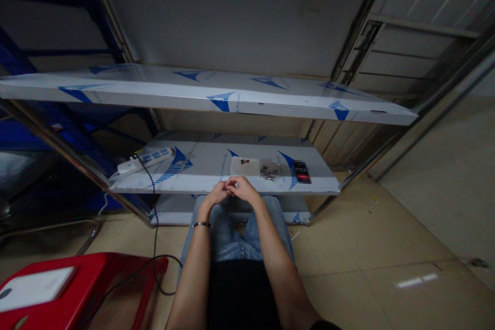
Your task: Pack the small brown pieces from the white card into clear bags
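My left hand [218, 193] and my right hand [243, 188] meet at the front edge of the middle shelf [204, 178]. The fingers of both are closed and pressed together at the tips. Whatever they may hold is too small or too hidden to make out. Just beyond them lies a white sheet or pad [251, 169], with a few small dark brown pieces [245, 161] on it. To its right is a clear plastic bag [269, 170] with small brownish pieces inside. A black and red item [302, 172], blurred, lies farther right.
A white power strip [145, 160] sits at the shelf's left, its black cable [155, 216] hanging down. The film-covered upper shelf [240, 94] juts above. At lower left, a red stool [96, 268] bears a white flat device [36, 289]. Metal posts [356, 165] flank the shelves.
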Available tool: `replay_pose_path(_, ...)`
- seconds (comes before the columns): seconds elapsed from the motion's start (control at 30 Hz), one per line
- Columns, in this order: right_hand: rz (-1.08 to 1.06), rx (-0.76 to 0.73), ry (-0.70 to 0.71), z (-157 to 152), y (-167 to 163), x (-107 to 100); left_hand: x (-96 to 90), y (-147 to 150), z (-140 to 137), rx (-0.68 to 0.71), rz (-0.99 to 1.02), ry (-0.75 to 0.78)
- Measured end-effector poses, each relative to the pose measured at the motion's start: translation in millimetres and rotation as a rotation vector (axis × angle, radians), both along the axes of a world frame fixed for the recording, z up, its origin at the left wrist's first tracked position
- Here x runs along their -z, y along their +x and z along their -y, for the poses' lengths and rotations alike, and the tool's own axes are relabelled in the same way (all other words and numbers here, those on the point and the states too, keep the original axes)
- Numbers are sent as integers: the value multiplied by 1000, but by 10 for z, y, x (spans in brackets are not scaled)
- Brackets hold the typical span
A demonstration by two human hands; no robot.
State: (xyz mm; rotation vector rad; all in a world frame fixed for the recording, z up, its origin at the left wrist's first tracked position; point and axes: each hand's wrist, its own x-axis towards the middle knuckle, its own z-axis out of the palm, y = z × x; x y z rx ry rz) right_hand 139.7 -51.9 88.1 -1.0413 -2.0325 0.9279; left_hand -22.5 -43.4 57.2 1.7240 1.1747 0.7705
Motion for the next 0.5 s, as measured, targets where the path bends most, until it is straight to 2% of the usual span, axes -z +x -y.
replay_pose_path(0.23,160,-107,-91,-101,-99,244,0,88,-20,49,27,131)
replay_pose_path(0.37,218,-111,-134,-143,-92,348,54,145,-28,72,11,130)
replay_pose_path(0.5,208,-134,-207,-174,-6,334,106,186,-54,102,-2,83)
